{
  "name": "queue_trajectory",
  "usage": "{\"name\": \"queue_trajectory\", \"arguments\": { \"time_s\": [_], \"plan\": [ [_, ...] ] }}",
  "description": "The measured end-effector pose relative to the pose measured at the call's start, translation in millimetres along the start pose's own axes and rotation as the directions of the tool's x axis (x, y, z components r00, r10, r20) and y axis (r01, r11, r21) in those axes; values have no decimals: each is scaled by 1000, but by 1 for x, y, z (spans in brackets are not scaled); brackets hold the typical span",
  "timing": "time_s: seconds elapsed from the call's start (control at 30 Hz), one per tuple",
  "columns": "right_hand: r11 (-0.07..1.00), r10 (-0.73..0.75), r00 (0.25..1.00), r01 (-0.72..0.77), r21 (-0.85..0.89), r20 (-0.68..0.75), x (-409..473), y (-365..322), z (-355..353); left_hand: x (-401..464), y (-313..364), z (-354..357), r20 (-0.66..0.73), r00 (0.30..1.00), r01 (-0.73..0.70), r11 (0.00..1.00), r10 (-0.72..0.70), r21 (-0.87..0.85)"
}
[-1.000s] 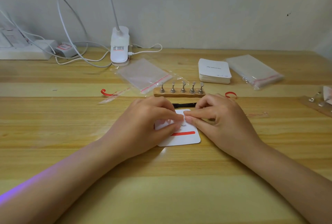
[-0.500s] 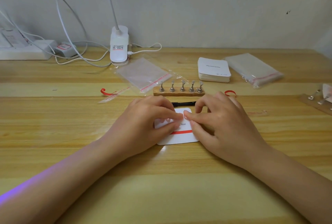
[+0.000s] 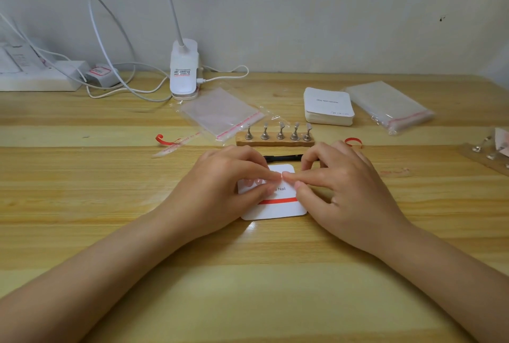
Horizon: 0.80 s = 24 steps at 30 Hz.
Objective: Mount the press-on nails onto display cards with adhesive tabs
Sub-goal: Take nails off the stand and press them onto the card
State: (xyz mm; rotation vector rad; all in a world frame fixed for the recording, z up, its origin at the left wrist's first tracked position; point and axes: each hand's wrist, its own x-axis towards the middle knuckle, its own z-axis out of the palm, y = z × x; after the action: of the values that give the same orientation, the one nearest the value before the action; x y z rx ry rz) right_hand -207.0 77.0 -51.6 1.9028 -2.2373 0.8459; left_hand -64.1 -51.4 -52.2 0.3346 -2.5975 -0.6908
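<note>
- Plausibly, a press-on nail sticks crooked if the display card (image 3: 278,209) slides on the table (image 3: 110,205) under uneven fingertip pressure.
- Left hand (image 3: 220,191) and right hand (image 3: 341,191) press fingertips together on the card; whether they pinch a nail cannot be told.
- White with a red stripe, the card lies flat between both hands, pale nails (image 3: 254,182) on its upper left.

I see my right hand (image 3: 344,194) has slid its fingers back toward the right edge of the display card (image 3: 278,209), uncovering more of the red stripe. My left hand (image 3: 220,191) has barely shifted on the card.
</note>
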Motion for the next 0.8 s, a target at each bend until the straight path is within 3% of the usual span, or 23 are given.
{"name": "queue_trajectory", "arguments": {
  "time_s": [0.17,0.37,0.53,0.63,0.8],
  "plan": [
    [1000,12,1000,-12,-1,-23,0,3,1,1,-1,-15,55,998,40,997,-37,-68],
    [999,-5,997,9,52,-72,-1,7,2,-4,-7,-38,94,995,29,999,-26,-30],
    [990,39,995,-25,139,-95,2,5,-1,-18,-7,-29,63,995,-81,988,74,131],
    [987,14,998,-5,158,-57,6,-1,-3,-22,-8,-23,9,998,-69,987,68,146],
    [966,-40,984,-7,260,175,12,-19,4,-22,-5,-17,-41,998,-35,990,41,139]
  ]
}}
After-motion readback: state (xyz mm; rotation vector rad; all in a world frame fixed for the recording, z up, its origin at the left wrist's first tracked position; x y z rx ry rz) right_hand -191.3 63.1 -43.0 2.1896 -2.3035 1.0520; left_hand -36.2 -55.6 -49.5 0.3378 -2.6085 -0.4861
